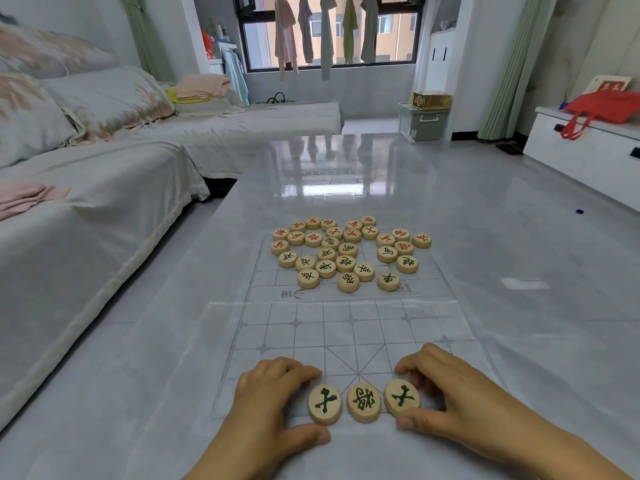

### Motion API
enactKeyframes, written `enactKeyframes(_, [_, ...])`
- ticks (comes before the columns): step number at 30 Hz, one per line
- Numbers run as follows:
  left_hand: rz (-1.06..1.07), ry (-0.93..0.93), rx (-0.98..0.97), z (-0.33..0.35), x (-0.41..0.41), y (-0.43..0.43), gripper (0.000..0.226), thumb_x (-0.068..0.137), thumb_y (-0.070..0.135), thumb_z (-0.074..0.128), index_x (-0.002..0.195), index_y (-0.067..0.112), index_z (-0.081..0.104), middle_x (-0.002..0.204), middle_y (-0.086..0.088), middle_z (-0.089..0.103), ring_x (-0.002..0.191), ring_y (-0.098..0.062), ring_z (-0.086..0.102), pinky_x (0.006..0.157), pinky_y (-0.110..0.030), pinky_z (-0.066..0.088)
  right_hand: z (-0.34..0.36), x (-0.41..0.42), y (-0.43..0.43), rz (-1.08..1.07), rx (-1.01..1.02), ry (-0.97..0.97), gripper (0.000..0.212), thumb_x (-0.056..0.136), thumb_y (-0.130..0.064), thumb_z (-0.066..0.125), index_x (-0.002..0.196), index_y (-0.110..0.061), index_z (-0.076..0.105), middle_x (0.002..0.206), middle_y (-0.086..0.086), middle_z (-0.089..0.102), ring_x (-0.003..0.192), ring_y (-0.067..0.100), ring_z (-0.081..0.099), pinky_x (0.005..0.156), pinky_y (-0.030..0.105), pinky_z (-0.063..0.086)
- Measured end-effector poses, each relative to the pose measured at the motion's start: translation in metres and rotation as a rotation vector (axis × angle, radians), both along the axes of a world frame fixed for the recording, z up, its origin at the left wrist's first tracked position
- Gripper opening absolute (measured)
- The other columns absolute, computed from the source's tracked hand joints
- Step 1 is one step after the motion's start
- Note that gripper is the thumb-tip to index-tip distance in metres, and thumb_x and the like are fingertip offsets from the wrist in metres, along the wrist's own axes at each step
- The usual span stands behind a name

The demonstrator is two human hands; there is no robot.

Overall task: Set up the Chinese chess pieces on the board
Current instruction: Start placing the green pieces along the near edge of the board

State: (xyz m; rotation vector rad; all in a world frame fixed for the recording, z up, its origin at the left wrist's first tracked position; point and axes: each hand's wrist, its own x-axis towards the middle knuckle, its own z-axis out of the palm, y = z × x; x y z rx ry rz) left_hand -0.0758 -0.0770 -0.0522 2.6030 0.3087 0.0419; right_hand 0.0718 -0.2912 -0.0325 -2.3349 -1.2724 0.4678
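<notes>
- Left hand (277, 400): a round pale wooden piece (325, 404) is pinched at the near edge of the clear gridded board (381, 327).
- Right hand (450, 400): a matching piece (401, 398) is pinched; a third piece (363, 402) is flanked by both.
- Remaining pieces (346, 252) are heaped on the far half.

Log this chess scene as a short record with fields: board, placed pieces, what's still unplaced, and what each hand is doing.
surface: clear gridded board lying on a glossy table
placed: left piece, middle piece and right piece, side by side at the near edge, dark lettering
unplaced: pile on the far half, red and dark lettering
left: left hand pinches the left piece between thumb and fingers
right: right hand pinches the right piece likewise
</notes>
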Motion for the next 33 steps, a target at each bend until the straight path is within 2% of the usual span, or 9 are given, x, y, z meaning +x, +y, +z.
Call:
enactKeyframes(3, [-0.017,0.03,-0.023,0.0,0.001,0.003,0.085,0.03,0.097,0.026,0.107,0.061,0.028,0.113,0.039,0.03,0.112,0.018,0.023,0.094,-0.005,0.014,0.001,0.002,0.0,-0.018,0.028,0.029,0.025,0.08,-0.057,0.052,0.102,-0.048,0.042,0.097,-0.022,0.046,0.095,0.001,0.047,0.084,0.015,0.041])
enactKeyframes(5, [-0.018,0.038,-0.05,0.001,0.001,0.006,0.077,0.032,0.096,0.03,0.102,0.064,0.029,0.112,0.039,0.031,0.114,0.016,0.025,0.093,-0.008,0.017,0.0,0.008,0.001,-0.06,0.062,0.025,0.018,0.084,-0.052,0.049,0.101,-0.047,0.044,0.097,-0.02,0.048,0.094,-0.001,0.048,0.083,0.014,0.041])
enactKeyframes(8, [-0.009,-0.024,-0.095,0.0,0.001,0.008,0.073,0.038,0.096,0.035,0.102,0.061,0.039,0.113,0.036,0.041,0.114,0.018,0.029,0.095,-0.005,0.018,-0.005,0.025,0.0,-0.155,0.086,-0.044,0.021,0.088,-0.045,0.049,0.107,-0.037,0.049,0.098,-0.017,0.049,0.091,0.0,0.05,0.079,0.014,0.041])
enactKeyframes(11, [0.043,-0.104,-0.195,-0.003,-0.001,0.011,0.073,0.043,0.096,0.037,0.102,0.056,0.053,0.109,0.031,0.053,0.111,0.012,0.04,0.097,-0.012,0.031,-0.011,0.049,-0.002,-0.247,0.076,-0.141,0.027,0.089,-0.038,0.052,0.115,-0.028,0.051,0.099,-0.013,0.047,0.088,0.001,0.049,0.072,0.012,0.039])
enactKeyframes(13, [0.073,-0.179,-0.238,-0.006,-0.002,0.014,0.07,0.048,0.093,0.041,0.108,0.056,0.048,0.113,0.032,0.051,0.109,0.007,0.046,0.095,-0.014,0.036,-0.014,0.062,-0.003,-0.297,0.08,-0.165,0.03,0.09,-0.035,0.053,0.117,-0.024,0.052,0.098,-0.011,0.046,0.085,0.0,0.048,0.068,0.01,0.037])
enactKeyframes(16, [0.113,-0.257,-0.217,-0.007,-0.002,0.019,0.068,0.052,0.092,0.039,0.109,0.056,0.043,0.117,0.034,0.045,0.111,0.007,0.044,0.092,-0.006,0.033,-0.018,0.074,-0.001,-0.34,0.084,-0.148,0.029,0.089,-0.031,0.055,0.117,-0.022,0.053,0.093,-0.013,0.044,0.081,0.0,0.048,0.065,0.011,0.037])
enactKeyframes(22, [0.171,-0.249,-0.28,-0.007,-0.002,0.029,0.073,0.047,0.095,0.036,0.098,0.047,0.058,0.112,0.031,0.048,0.107,0.005,0.045,0.082,-0.004,0.036,-0.013,0.088,0.017,-0.357,-0.032,-0.177,0.037,0.09,-0.035,0.053,0.124,-0.021,0.047,0.089,-0.01,0.044,0.074,0.005,0.046,0.059,0.015,0.033])
enactKeyframes(29, [0.143,-0.17,-0.231,-0.009,-0.001,0.033,0.078,0.046,0.096,0.033,0.097,0.043,0.058,0.109,0.028,0.049,0.113,0.007,0.039,0.089,-0.002,0.032,-0.009,0.133,0.055,-0.443,0.026,-0.249,0.047,0.094,-0.027,0.045,0.139,-0.019,0.034,0.124,0.011,0.044,0.108,0.026,0.048,0.094,0.034,0.039])
enactKeyframes(33, [0.141,-0.134,-0.251,-0.008,-0.001,0.037,0.078,0.043,0.096,0.035,0.096,0.043,0.059,0.109,0.029,0.049,0.112,0.009,0.041,0.09,-0.005,0.035,-0.024,0.139,0.065,-0.446,0.061,-0.3,0.045,0.095,-0.028,0.042,0.139,-0.025,0.037,0.125,0.012,0.041,0.113,0.028,0.041,0.096,0.035,0.036])
